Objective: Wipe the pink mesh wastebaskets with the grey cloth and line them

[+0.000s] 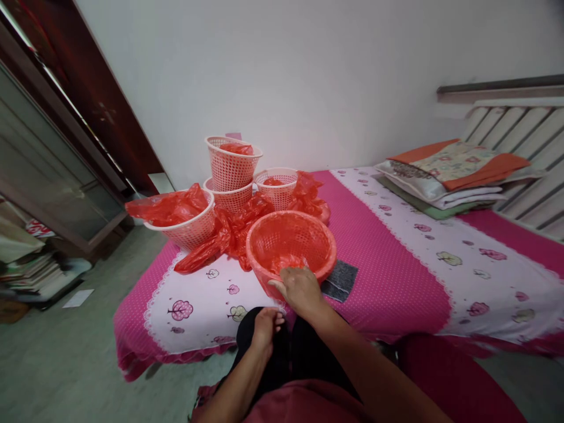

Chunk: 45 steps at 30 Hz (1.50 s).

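My right hand [299, 289] grips the near rim of a red mesh basket [291, 242] that is tilted toward me on the pink bedspread [396, 276]; a red plastic bag lines its inside. My left hand [266, 326] rests lower, by my dark-clothed knee at the bed's edge, its fingers curled loosely with nothing visible in them. Behind the basket lie crumpled red plastic bags [229, 232] and several pink mesh baskets [232, 161], some stacked, some lined with red bags.
A dark grey cloth [340, 280] lies just right of the red basket. Folded bedding and a pillow [445, 176] sit at the bed's far right by the slatted headboard. A glass-door cabinet [48, 170] and stacked books [30, 270] stand on the left.
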Tool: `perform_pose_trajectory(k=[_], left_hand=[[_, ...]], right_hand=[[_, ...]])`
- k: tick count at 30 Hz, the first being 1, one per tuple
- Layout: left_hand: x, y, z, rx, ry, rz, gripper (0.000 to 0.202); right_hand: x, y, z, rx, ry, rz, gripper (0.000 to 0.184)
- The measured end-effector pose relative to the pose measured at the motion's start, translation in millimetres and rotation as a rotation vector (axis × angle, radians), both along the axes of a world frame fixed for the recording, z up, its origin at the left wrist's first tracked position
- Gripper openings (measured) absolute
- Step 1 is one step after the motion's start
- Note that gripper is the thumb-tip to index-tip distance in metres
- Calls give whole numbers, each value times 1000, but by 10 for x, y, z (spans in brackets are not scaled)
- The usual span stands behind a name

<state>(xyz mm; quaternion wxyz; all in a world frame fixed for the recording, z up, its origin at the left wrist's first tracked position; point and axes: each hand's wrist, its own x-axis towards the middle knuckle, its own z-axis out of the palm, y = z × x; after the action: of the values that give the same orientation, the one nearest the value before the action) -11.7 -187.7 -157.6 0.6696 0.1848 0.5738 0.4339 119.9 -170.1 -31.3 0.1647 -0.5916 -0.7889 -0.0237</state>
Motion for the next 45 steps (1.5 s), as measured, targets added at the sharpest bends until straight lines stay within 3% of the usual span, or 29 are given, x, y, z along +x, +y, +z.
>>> perform_pose_trajectory(k=[4, 7, 10, 12, 15, 16, 18, 22, 24, 27, 32, 36, 40, 45], left_hand=[[-275, -23, 133, 312, 307, 123, 5], [-448, -136, 396, 681, 667, 203, 9], [-462, -265, 772, 1110, 962, 178, 8], [-366, -270, 1019, 1398, 1073, 74, 23], [-129, -121, 1281, 1599, 1218, -174, 42], [-46, -45, 1333, 1617, 1277, -272, 44], [101, 108, 1394, 1603, 1400, -474, 43], [279, 317, 1431, 1411, 1575, -854, 22], [315, 362, 1436, 1308, 1617, -962, 17], [322, 390, 1442, 1228, 1653, -1002, 20], [265, 420, 1432, 1225, 1694, -980, 19], [230, 444, 1393, 1258, 1692, -946, 21], [221, 449, 1385, 1280, 1707, -933, 22], [204, 469, 1416, 1269, 1707, -934, 22]], right_hand=[[97, -115, 77, 163, 211, 65, 39], [489, -221, 142, 433, 582, 70, 39], [1006, -244, -31, 518, 1049, -252, 34], [1224, -233, -318, 300, 1370, -456, 34], [1206, -242, -852, -313, 1754, -610, 25], [1126, -253, -1013, -499, 1829, -573, 24], [927, -271, -1261, -681, 1975, -468, 22], [648, -244, -1451, -654, 2282, -341, 12], [615, -212, -1467, -598, 2351, -334, 9], [627, -189, -1499, -558, 2376, -283, 17], [660, -208, -1565, -537, 2325, -252, 20], [649, -200, -1456, -562, 2336, -268, 18], [548, -211, -1293, -576, 2263, -136, 27], [460, -249, -1331, -618, 2171, -129, 27]])
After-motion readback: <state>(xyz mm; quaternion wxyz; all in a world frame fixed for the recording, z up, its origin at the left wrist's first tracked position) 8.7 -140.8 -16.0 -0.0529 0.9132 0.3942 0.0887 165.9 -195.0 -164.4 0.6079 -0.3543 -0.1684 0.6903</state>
